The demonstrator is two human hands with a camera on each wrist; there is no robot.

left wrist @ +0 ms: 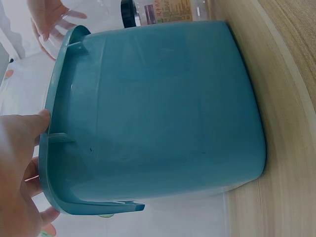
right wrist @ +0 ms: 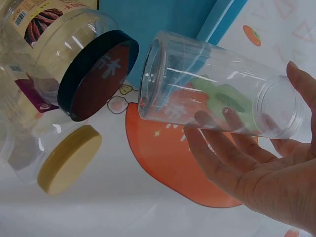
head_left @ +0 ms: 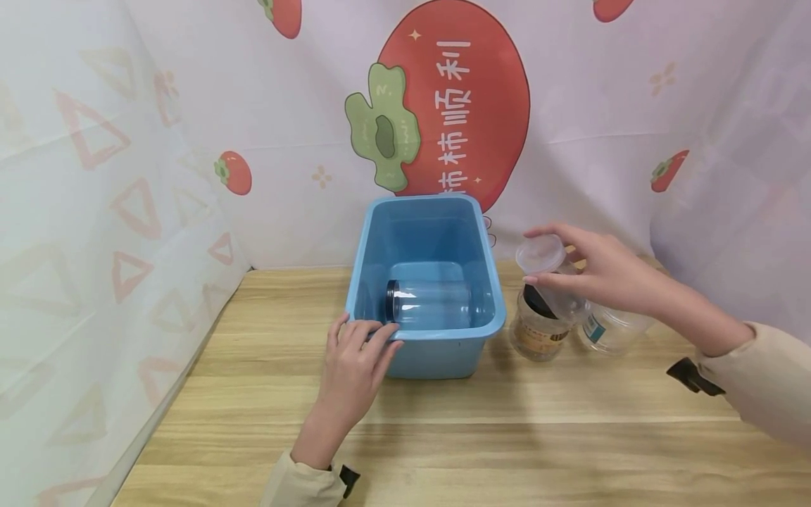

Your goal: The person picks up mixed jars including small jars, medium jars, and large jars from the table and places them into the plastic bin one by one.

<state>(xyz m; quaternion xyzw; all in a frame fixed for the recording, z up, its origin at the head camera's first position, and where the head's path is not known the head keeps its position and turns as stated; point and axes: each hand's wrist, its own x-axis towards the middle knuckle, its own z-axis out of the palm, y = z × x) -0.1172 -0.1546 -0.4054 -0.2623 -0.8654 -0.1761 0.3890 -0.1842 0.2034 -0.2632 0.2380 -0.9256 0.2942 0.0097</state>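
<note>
In the head view, my right hand point(head_left: 602, 271) holds a clear plastic jar point(head_left: 566, 301) tilted above the table, to the right of a blue bin point(head_left: 427, 359). Thumb and fingertips pinch it around its translucent top end. The right wrist view shows this jar point(right wrist: 197, 84) see-through, with nothing visible inside. My left hand point(head_left: 355, 359) grips the bin's near rim at its left corner, the thumb outside and the fingers over the edge. Inside the bin lies a clear jar point(head_left: 434, 303) with a black lid, on its side.
Beside the bin, under the held jar, stands a labelled jar point(head_left: 538, 341) with a dark lid. A clear container point(head_left: 614, 331) with a teal label is to its right. A yellow-lidded jar point(right wrist: 69, 160) shows in the right wrist view. Printed cloth point(head_left: 291, 190) hangs behind the wooden table point(head_left: 304, 303).
</note>
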